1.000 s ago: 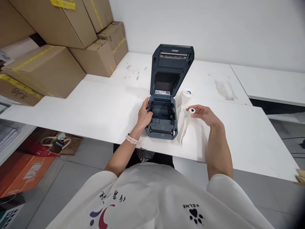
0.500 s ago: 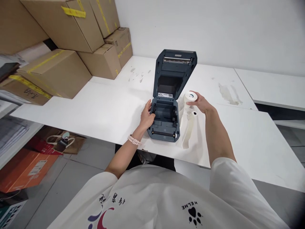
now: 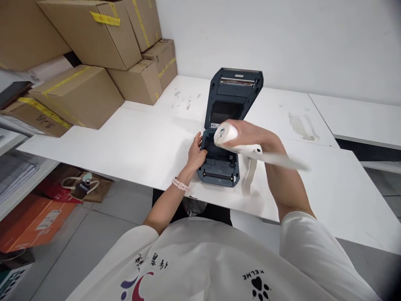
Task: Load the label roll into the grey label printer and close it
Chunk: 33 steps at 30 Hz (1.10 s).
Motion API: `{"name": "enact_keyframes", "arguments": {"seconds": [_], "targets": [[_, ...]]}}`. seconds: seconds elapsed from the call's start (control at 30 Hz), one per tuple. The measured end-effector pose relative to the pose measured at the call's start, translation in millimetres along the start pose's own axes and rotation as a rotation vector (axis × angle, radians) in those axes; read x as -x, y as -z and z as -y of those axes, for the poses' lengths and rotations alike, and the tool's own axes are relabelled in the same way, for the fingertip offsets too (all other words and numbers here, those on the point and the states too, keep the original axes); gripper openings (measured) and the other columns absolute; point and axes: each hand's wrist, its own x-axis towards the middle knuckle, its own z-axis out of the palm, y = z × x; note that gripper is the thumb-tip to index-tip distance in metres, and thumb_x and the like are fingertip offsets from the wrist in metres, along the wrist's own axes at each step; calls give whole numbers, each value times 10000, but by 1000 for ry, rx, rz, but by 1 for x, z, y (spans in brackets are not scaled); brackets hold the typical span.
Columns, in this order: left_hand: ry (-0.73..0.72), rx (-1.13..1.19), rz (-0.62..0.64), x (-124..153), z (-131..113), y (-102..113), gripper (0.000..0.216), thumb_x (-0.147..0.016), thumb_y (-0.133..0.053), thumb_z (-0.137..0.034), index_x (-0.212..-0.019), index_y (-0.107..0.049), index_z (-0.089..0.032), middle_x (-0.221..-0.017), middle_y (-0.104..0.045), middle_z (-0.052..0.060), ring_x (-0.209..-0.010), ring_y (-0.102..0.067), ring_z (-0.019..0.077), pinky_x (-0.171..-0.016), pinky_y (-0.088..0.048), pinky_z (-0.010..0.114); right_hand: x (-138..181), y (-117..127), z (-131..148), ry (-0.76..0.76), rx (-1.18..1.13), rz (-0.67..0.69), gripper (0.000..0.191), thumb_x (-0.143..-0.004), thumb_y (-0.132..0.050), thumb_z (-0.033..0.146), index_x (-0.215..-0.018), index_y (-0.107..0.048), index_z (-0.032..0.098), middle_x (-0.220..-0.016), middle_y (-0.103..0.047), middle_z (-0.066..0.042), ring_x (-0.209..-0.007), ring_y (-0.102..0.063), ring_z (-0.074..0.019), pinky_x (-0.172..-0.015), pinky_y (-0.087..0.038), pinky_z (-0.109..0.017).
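Observation:
A dark grey-blue label printer (image 3: 218, 169) sits on the white table with its lid (image 3: 233, 90) raised. My left hand (image 3: 196, 155) grips the left side of its base, thumb over the inner edge. Above the printer's right part, my right hand (image 3: 250, 133) is closed round a white label roll (image 3: 226, 132), its end turned toward the left. From that roll a loose strip (image 3: 285, 159), blurred by motion, trails out to the right. Below my right forearm, a smaller roll with a dark core (image 3: 258, 149) lies with a pale strip (image 3: 249, 177) running toward the table's front edge.
Several cardboard boxes (image 3: 84, 98) with yellow tape are stacked at the left of the table (image 3: 150, 142). A white wall (image 3: 282, 42) stands behind. On the floor at the left are an orange box (image 3: 46, 221) and a paper bag (image 3: 100, 190).
My right hand has lifted the label roll from the table beside the printer and carried it left over the printer, turning it and trailing its strip. My left hand keeps its grip.

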Motion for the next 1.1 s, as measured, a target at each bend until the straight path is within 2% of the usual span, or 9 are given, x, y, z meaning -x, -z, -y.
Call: {"name": "enact_keyframes", "arguments": {"seconds": [0.13,0.2,0.3,0.4,0.57,0.7,0.83,1.0,1.1], "targets": [[-16,-6,-22,-2,2,-1,998,-667,-558,-42,-1603,-313,-286,-1632,-460,80,-1499,-459,306,-1242,-385,518,-25,-37,37,0,651,248,562,-667,-817,489,-1138,-650,232,-1122,-746,-97,-1023,-697,-359,-839,-538,-446],[-11,-3,-20,-1,1,-1,996,-673,-557,-39,-1603,-310,-296,-1634,-459,75,-1495,-465,304,-1233,-395,519,-35,-54,37,-22,790,309,556,-698,-785,467,-1166,-628,211,-1162,-734,-128,-1049,-694,-376,-849,-536,-454],[8,-9,-12,2,-3,-1,985,-688,-555,-38,-1607,-302,-285,-1649,-437,87,-1499,-459,308,-1225,-401,517,-39,-70,24,-79,832,361,598,-740,-758,465,-1234,-613,161,-1222,-719,-181,-1103,-688,-406,-885,-547,-484],[20,-18,-18,5,-7,-1,968,-697,-549,-38,-1602,-310,-281,-1653,-430,88,-1507,-447,301,-1231,-391,500,-19,-76,14,-27,785,277,609,-839,-693,423,-1364,-569,141,-1368,-661,-202,-1251,-631,-421,-987,-533,-541],[6,12,1,10,-14,-1,904,-741,-535,-63,-1588,-328,-303,-1672,-395,69,-1540,-394,287,-1236,-389,474,56,-96,16,239,615,34,517,-1026,-496,430,-1502,-502,228,-1573,-525,-135,-1472,-478,-347,-1167,-448,-580],[-15,23,-7,12,-20,-3,862,-739,-530,-58,-1564,-370,-249,-1666,-396,90,-1552,-368,290,-1268,-349,464,101,-129,15,240,625,-25,514,-1034,-481,494,-1498,-532,279,-1607,-496,-92,-1514,-425,-366,-1180,-447,-603],[5,50,-16,10,-21,-4,844,-727,-509,-35,-1542,-399,-222,-1629,-450,96,-1508,-437,268,-1249,-381,426,109,-153,12,195,720,-131,516,-1032,-489,482,-1524,-508,327,-1613,-488,-39,-1537,-383,-378,-1213,-406,-619],[19,49,-10,9,-21,-4,852,-713,-522,-23,-1534,-413,-222,-1630,-446,91,-1494,-450,261,-1222,-411,391,105,-162,17,154,822,-146,552,-1047,-425,520,-1523,-521,257,-1618,-482,-47,-1519,-402,-395,-1128,-497,-566],[15,44,-16,10,-23,-3,849,-700,-515,-10,-1521,-429,-209,-1623,-449,103,-1480,-462,259,-1209,-424,395,105,-165,18,147,836,-151,568,-1046,-415,531,-1533,-509,253,-1627,-469,-45,-1525,-391,-394,-1128,-494,-556]]}}
